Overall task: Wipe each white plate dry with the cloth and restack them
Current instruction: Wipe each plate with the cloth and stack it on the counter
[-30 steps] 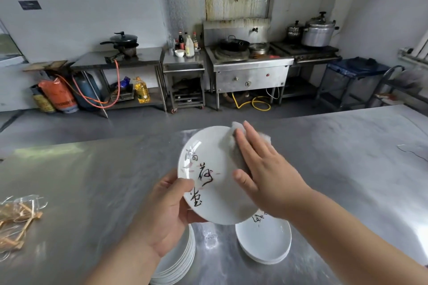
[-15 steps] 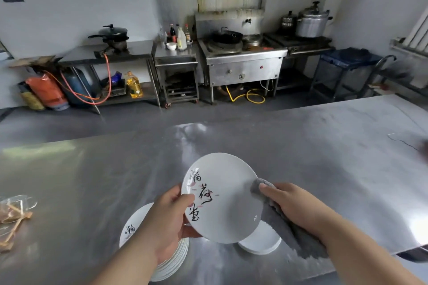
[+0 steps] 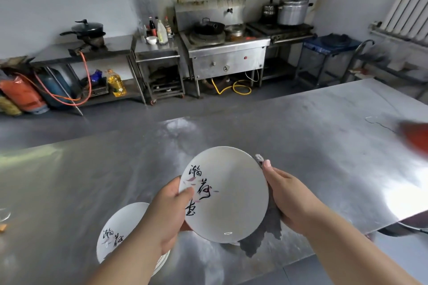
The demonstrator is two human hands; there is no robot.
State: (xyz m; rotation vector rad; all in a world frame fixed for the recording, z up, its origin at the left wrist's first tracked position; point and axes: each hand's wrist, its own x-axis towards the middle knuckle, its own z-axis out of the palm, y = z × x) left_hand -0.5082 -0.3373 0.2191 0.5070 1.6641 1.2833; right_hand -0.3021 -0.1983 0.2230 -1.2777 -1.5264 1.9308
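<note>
A white plate (image 3: 228, 196) with black brush lettering is held tilted above the steel table (image 3: 92, 180). My left hand (image 3: 169, 210) grips its left rim, thumb on the face. My right hand (image 3: 291, 199) holds a grey cloth (image 3: 266, 233) against the plate's right edge and back; the cloth hangs below the plate. A stack of white plates (image 3: 120, 231) sits on the table under my left forearm, partly hidden. The second stack is hidden behind the held plate.
A blurred red object (image 3: 416, 139) lies at the table's right edge. The table's near right corner (image 3: 393, 222) ends beside my right arm. Stoves, pots and gas cylinders stand across the floor at the back.
My right hand has moved with the cloth from the plate's face to its right edge and back. The plate now sits lower, and the view has tilted down.
</note>
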